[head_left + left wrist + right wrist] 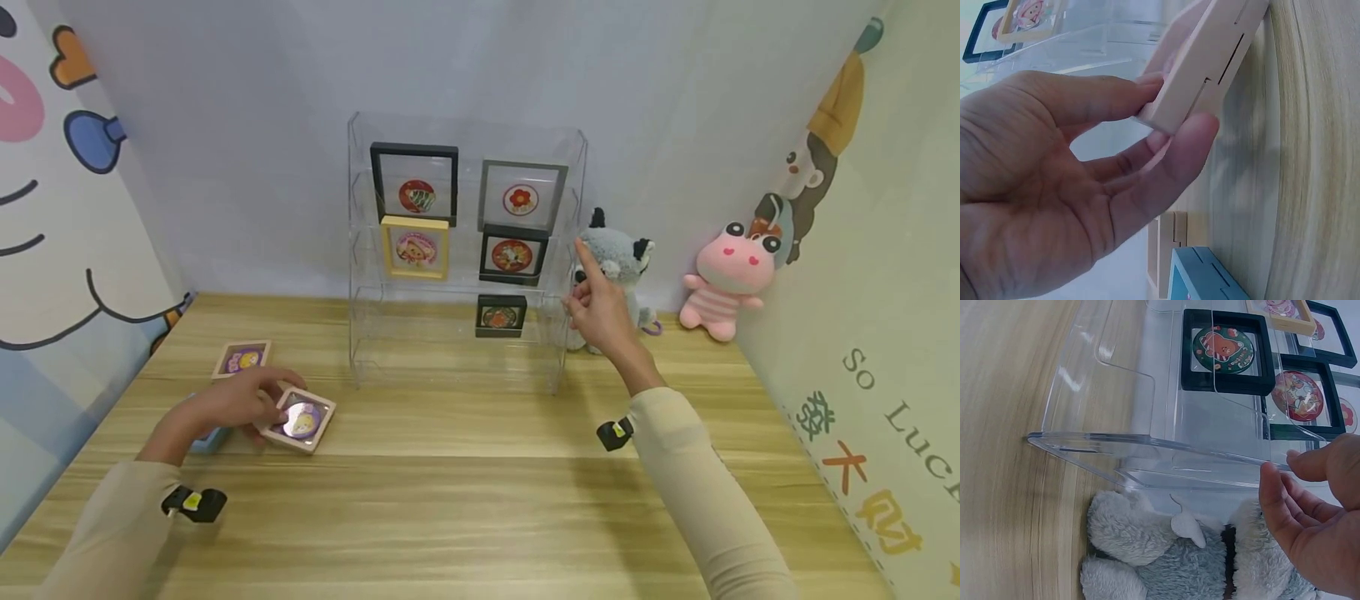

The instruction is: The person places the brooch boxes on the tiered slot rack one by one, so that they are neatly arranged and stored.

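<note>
My left hand (236, 404) pinches a pale pink square frame (318, 425) by its edge, thumb on one side and fingers on the other. A round purple badge (302, 419) shows inside it. The frame is tilted just over the table. On the right, my right hand (603, 317) holds the side edge of a clear tiered display rack (427, 367); in the right wrist view, thumb and forefinger lie either side of the panel (1166, 445). Framed badges stand on the rack, among them a yellow frame (416, 273) and a small black frame (501, 333).
Beside the left hand lie another pinkish frame (218, 367) and a blue frame (1210, 275), partly hidden in the head view. A grey plush toy (618, 242) sits behind the right hand. Farther right, a pink plush toy (723, 279) leans against the wall.
</note>
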Motion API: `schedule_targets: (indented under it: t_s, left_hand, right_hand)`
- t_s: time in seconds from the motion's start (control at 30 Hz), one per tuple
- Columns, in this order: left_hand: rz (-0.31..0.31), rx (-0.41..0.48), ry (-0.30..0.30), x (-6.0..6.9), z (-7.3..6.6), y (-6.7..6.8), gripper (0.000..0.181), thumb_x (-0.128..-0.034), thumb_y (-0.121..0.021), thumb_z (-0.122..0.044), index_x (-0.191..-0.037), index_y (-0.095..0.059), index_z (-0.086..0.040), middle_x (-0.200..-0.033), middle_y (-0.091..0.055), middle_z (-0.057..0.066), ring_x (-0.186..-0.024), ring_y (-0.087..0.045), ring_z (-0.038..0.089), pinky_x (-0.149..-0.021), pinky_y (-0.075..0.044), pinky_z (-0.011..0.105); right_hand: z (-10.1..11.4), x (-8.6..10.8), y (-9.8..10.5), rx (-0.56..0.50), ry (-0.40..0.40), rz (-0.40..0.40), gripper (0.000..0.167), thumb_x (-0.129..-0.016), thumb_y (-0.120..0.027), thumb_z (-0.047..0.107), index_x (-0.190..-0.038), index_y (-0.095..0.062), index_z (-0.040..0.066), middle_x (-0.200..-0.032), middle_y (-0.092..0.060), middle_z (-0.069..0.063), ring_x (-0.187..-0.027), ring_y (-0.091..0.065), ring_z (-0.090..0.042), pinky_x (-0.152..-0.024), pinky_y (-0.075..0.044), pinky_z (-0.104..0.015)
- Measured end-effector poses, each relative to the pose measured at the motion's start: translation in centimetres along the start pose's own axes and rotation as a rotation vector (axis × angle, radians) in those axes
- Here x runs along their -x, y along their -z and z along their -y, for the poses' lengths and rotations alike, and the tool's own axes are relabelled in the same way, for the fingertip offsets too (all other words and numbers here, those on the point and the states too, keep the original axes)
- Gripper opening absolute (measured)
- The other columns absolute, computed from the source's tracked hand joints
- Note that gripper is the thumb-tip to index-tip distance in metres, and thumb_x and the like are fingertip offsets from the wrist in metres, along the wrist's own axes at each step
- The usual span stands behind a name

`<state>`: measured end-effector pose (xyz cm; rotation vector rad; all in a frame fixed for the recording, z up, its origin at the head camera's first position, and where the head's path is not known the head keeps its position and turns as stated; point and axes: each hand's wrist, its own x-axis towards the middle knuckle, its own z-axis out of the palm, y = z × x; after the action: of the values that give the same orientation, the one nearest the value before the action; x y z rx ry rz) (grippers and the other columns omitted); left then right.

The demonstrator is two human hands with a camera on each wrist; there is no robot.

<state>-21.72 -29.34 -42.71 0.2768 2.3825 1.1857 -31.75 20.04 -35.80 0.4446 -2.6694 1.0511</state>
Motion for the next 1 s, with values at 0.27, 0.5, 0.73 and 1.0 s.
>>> schedule_targets:
  t_s: [0.27,0.5,0.73,1.0]
  left_hand:
    - [0.013,0.011,-0.098,0.1,-0.8,-0.1,0.051,-0.0899,-0.057,0.006,-0.139,-0.043,0.003,-0.103,-0.052,0.021,-0.085,-0.063,0.025,-0.066,-0.062,0.04]
    - [0.005,0.029,-0.187,0.0,-2.4,-0.6,0.049,-0.0903,-0.056,0.009,-0.135,-0.038,0.002,-0.096,-0.049,0.017,-0.08,-0.062,0.023,-0.065,-0.062,0.041]
    - [-0.023,0.03,-0.274,-0.9,-4.8,-1.1,0.051,-0.0881,-0.056,0.013,-0.135,-0.039,0.0,-0.095,-0.045,0.018,-0.079,-0.061,0.023,-0.067,-0.062,0.041]
    - [-0.136,-0.03,-0.396,-2.9,-8.9,-1.4,0.048,-0.0875,-0.061,0.016,-0.132,-0.047,0.002,-0.107,-0.053,0.025,-0.097,-0.065,0.035,-0.066,-0.063,0.034]
  right_hand:
    - [0.2,-0.3,0.1,-0.001,0.006,-0.003,0.084,-0.095,-0.063,0.0,-0.162,-0.017,0.023,-0.087,-0.062,-0.016,-0.062,-0.066,-0.025,-0.059,-0.058,-0.036]
    - [0.2,-0.3,0.2,-0.002,0.001,-0.005,0.084,-0.095,-0.063,0.0,-0.162,-0.017,0.024,-0.088,-0.061,-0.016,-0.063,-0.066,-0.025,-0.058,-0.058,-0.035]
    - [0.3,-0.1,0.2,0.0,-0.011,0.003,0.083,-0.096,-0.062,0.001,-0.162,-0.017,0.024,-0.089,-0.062,-0.016,-0.063,-0.066,-0.024,-0.059,-0.058,-0.036]
    - [0.2,0.0,0.1,-0.01,-0.005,0.002,0.082,-0.096,-0.062,0.0,-0.162,-0.017,0.022,-0.088,-0.061,-0.016,-0.062,-0.065,-0.024,-0.058,-0.057,-0.035]
